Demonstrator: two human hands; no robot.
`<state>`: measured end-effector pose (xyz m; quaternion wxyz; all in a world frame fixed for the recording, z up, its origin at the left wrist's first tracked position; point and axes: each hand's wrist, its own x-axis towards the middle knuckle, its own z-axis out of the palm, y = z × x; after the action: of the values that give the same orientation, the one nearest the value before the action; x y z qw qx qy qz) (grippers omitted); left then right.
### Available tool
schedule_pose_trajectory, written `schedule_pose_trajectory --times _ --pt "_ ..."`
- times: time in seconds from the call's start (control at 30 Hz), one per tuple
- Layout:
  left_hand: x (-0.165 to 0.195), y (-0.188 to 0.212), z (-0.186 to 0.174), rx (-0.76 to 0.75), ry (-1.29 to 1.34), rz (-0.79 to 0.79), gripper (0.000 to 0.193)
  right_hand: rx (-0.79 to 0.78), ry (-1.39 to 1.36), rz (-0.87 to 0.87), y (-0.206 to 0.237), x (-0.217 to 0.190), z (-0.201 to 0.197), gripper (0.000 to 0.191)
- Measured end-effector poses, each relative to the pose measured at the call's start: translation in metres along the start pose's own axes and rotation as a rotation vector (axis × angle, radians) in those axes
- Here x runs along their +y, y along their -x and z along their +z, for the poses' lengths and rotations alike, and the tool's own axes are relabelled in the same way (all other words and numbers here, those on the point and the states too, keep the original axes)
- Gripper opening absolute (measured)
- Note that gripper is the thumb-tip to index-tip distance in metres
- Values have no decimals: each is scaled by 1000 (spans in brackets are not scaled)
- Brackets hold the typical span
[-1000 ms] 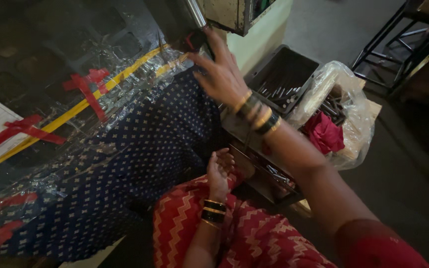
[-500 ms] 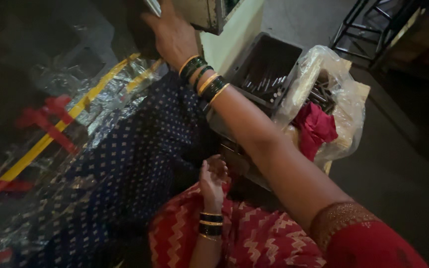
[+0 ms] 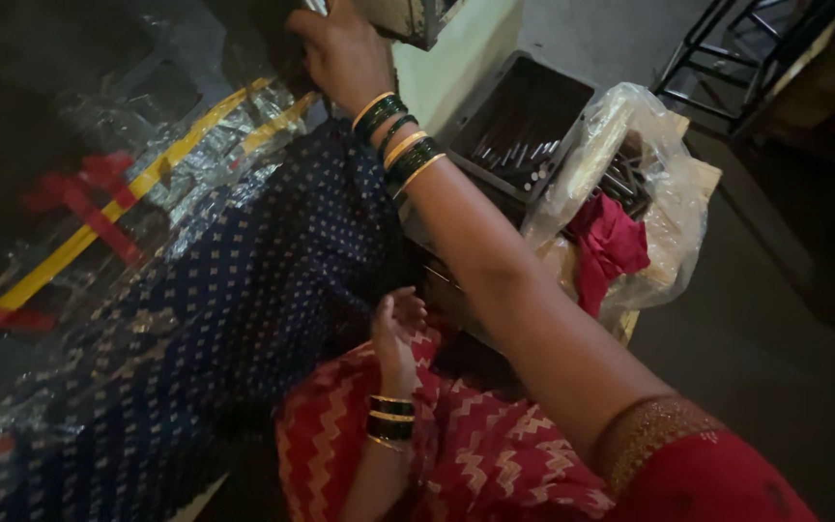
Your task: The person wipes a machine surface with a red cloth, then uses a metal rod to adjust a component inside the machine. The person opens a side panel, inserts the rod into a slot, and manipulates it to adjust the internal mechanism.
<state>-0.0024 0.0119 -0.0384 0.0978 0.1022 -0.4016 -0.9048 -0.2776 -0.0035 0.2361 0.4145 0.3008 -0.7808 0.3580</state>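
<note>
My right hand reaches far up to the top edge of the view, beside a grey metal box. Its fingers curl against something at the frame's edge and are partly cut off. Green and gold bangles ring that wrist. My left hand rests low by my lap with loose fingers and holds nothing, next to the edge of a dark blue dotted cloth. The cloth lies over a table covered in clear plastic sheet with yellow tape and red tape.
A dark tray of metal rods stands to the right of my arm. Beside it sits a clear plastic bag with red cloth in it. A black metal frame stands at the top right on grey floor.
My right hand has moved up and away from the plastic-covered cloth to the metal box at the top. My left hand has stayed by my lap.
</note>
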Motion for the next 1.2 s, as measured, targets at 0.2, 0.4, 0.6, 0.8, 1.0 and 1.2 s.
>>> schedule_pose_trajectory --times 0.2,0.4,0.6,0.8,1.0,1.2 --pt "82 10 37 140 -470 292 32 59 -38 -18 -1 1 9 24" --pt "178 -3 76 178 -898 722 19 13 -49 2 -1 -3 11 21" --pt "237 -37 81 239 -1321 1056 27 66 -95 -47 -3 -9 14 18" --pt "275 -67 66 422 -1696 1169 41 41 -79 -37 -2 -10 12 22" --pt "278 -86 50 571 -1998 1202 43 0 -70 -33 -4 -13 3 22" --pt "268 -95 37 625 -2125 1238 39 -64 -261 -50 -4 -11 -16 19"
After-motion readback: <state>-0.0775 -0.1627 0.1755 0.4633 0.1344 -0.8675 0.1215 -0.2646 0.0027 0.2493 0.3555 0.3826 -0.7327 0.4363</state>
